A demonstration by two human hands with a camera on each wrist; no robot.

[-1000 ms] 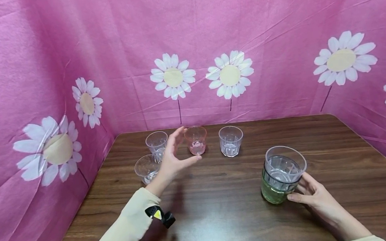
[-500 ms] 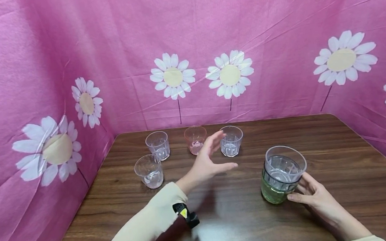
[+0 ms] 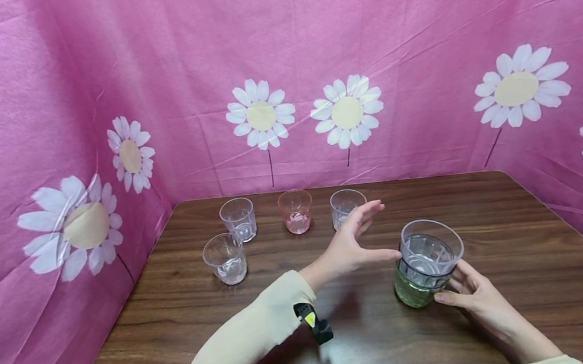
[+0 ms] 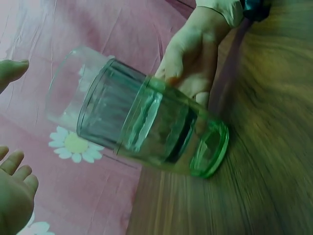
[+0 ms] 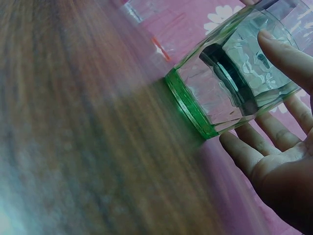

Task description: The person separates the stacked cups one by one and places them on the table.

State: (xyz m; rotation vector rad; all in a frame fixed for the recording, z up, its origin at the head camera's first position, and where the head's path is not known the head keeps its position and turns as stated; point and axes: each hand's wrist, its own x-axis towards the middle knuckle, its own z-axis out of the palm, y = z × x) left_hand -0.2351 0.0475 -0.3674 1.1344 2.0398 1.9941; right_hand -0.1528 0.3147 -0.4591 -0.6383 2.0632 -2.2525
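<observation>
Half-hiding seemingly faceted cup [image 3: 340, 211] — fingers [image 3: 361, 215].

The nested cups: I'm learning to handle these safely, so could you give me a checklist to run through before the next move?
1. Right hand steadying the nest: ok; it holds the green cup.
2. Left hand free: ok; open, holding nothing.
3. Left hand around the clear top cup: not ok; the left wrist view shows a gap between them.
4. Cups inside one another: ok; the clear one sits in the grey cup, which sits in the green.
5. Top cup loose enough to lift out: cannot tell.
6. Pink cup clear of both hands: ok; it stands apart, farther back.
</observation>
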